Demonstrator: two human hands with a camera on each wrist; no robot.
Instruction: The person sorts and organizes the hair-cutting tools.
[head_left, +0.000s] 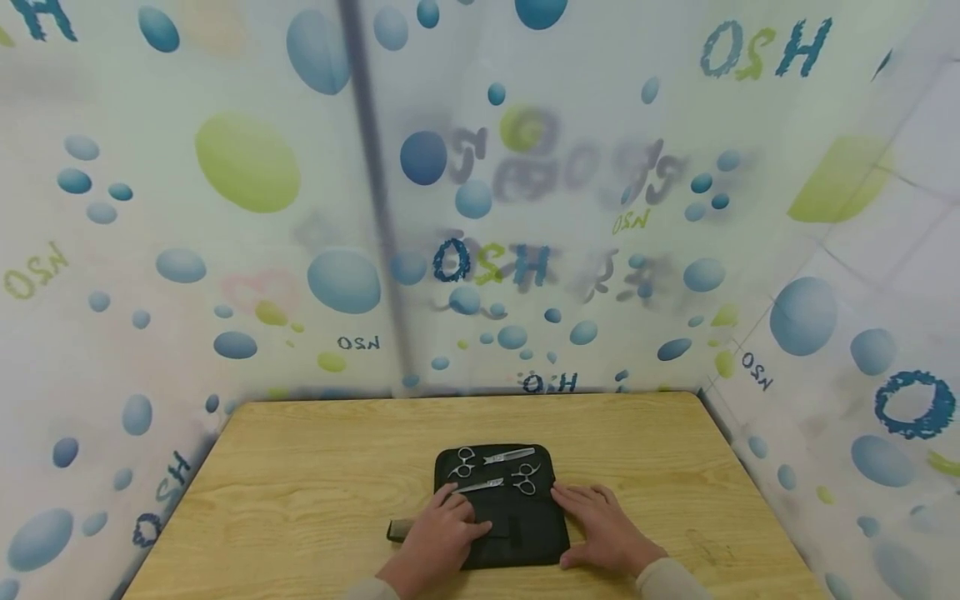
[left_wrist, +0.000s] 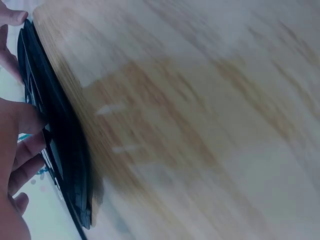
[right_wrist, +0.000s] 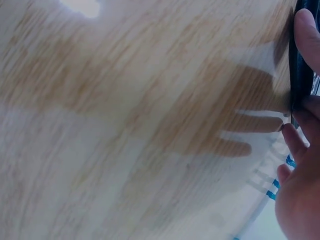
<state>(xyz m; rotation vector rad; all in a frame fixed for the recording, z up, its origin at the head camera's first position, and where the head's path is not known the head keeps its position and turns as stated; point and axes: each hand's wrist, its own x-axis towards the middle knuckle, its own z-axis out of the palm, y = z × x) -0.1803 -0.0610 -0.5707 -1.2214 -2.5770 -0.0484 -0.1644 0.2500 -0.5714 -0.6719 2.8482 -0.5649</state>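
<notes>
A black scissors case (head_left: 525,533) lies opened flat on the table in the head view. Two pairs of hairdressing scissors sit in its upper half, pointing opposite ways: the upper scissors (head_left: 516,455) have their rings at the left, the lower scissors (head_left: 483,485) at the right. My left hand (head_left: 438,533) rests over the case's left side, fingertips by the lower blade and thumb on the black lower panel. Along the right edge, my right hand (head_left: 607,529) touches the case with fingers extended and thumb near the bottom corner. Both hands also show at the case in the wrist views.
The case lies on a light wooden table (head_left: 300,483). A flap with a tan inside (head_left: 400,529) sticks out from the case's left side. Behind and beside the table hangs a white curtain (head_left: 262,242) printed with blue and green drops.
</notes>
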